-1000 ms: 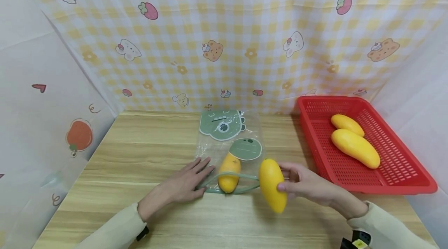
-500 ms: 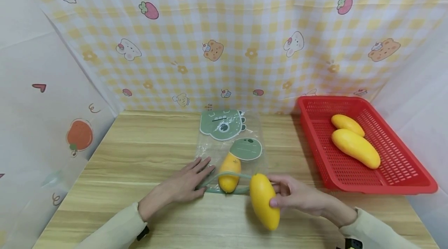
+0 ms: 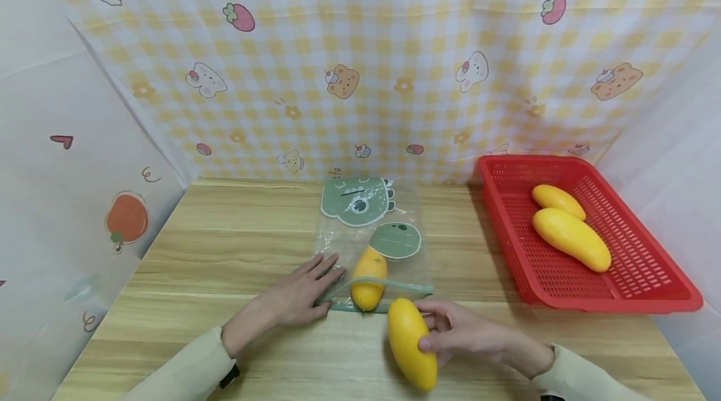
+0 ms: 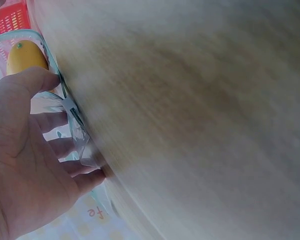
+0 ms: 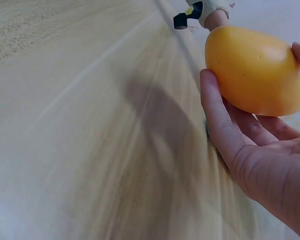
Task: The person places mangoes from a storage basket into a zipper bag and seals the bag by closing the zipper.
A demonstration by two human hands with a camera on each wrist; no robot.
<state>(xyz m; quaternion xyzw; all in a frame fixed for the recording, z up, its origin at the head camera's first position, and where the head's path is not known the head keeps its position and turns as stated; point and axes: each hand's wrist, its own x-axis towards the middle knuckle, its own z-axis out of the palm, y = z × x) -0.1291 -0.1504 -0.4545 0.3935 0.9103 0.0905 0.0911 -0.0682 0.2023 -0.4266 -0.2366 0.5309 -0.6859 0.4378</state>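
Note:
A clear zip bag with green dinosaur prints lies flat on the table, its green-edged mouth toward me and parted. One yellow mango is inside it, close to the mouth. My left hand rests with spread fingers on the bag's left edge; in the left wrist view the thumb is beside the bag's rim. My right hand holds a second mango above the table, just in front of the bag's mouth. In the right wrist view, fingers and thumb grip this mango from both sides.
A red plastic basket stands at the right with two mangoes in it. Behind the wooden table hangs a yellow checked curtain. White sheets flank both sides.
My right hand has brought its mango left and nearer to me, from beside the bag's right corner to in front of the mouth. The left hand has stayed in place.

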